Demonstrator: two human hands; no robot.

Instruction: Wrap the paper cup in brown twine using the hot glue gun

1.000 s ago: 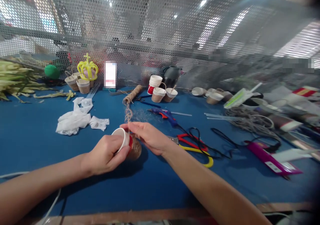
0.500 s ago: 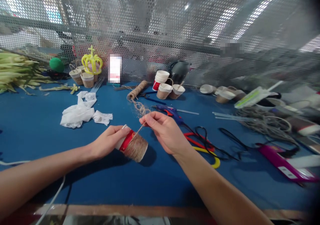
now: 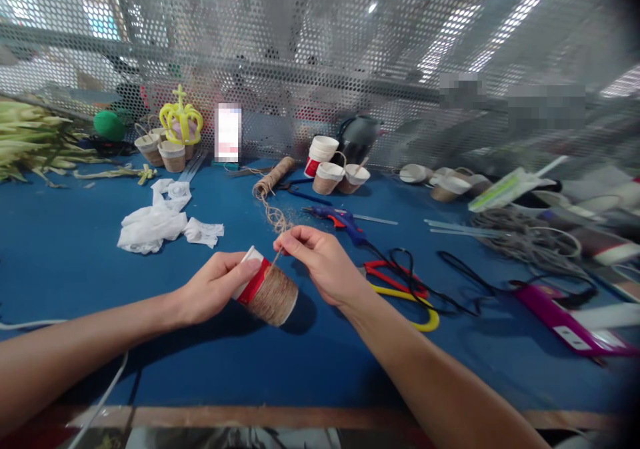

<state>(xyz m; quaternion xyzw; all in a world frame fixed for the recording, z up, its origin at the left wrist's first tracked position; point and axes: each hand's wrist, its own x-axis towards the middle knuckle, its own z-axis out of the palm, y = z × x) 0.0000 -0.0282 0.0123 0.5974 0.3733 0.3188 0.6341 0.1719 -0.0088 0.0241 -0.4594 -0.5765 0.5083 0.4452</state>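
Observation:
Tilted over the blue table, a paper cup (image 3: pixel 273 296) has brown twine wound round most of its wall, with a red band and white rim showing at the upper left. My left hand (image 3: pixel 215 286) is closed round the rim end, thumb on the outside. My right hand (image 3: pixel 320 262) pinches the twine (image 3: pixel 277 257) just above the cup, and the strand runs taut from the cup's side to the fingertips. Beyond the fingers, loose loops of twine lead back to a twine roll (image 3: pixel 274 176) lying on the table.
A blue glue gun (image 3: pixel 337 222) and scissors with red and yellow handles (image 3: pixel 427 319) lie right of centre. White cloth strips (image 3: pixel 153 226) are at left. Twine-wrapped cups (image 3: pixel 329 178) stand at the back. A purple power strip (image 3: pixel 555 322) and black cables are at right.
My right hand has moved slightly left, closer to the cup, and the free strand between them is shorter. My left hand still holds the cup, which has turned a little.

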